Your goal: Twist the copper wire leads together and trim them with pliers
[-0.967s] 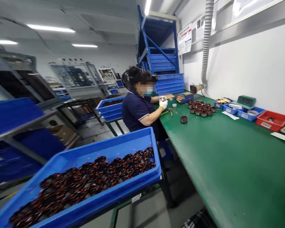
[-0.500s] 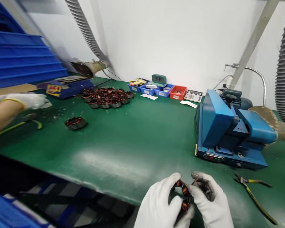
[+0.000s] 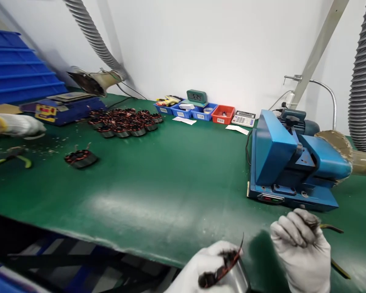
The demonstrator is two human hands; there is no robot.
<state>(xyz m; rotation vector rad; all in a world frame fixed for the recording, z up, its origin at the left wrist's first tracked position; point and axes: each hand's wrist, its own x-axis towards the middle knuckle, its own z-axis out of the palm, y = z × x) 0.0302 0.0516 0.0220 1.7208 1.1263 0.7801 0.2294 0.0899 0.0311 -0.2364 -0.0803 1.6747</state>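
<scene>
Risk: left hand [image 3: 207, 266], bottom centre, gloved grip closed round wound stator [image 3: 224, 270] off table [image 3: 177, 191] edge; loose wire end sticks up, could snag glove or bend; slack hold drops stator to floor. Right hand [image 3: 303, 248], lower right, fingers curled over pliers [image 3: 334, 248]; whether it grips them, cannot tell. Blue machine [image 3: 288, 162] close behind.

Containers, upper centre: blue bins [image 3: 183, 110] hold small parts, unclear; red bin [image 3: 222, 114] holds something small.

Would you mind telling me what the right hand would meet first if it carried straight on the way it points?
Probably the pliers lying just beyond the right hand, before the blue machine; depth is unclear.
</scene>
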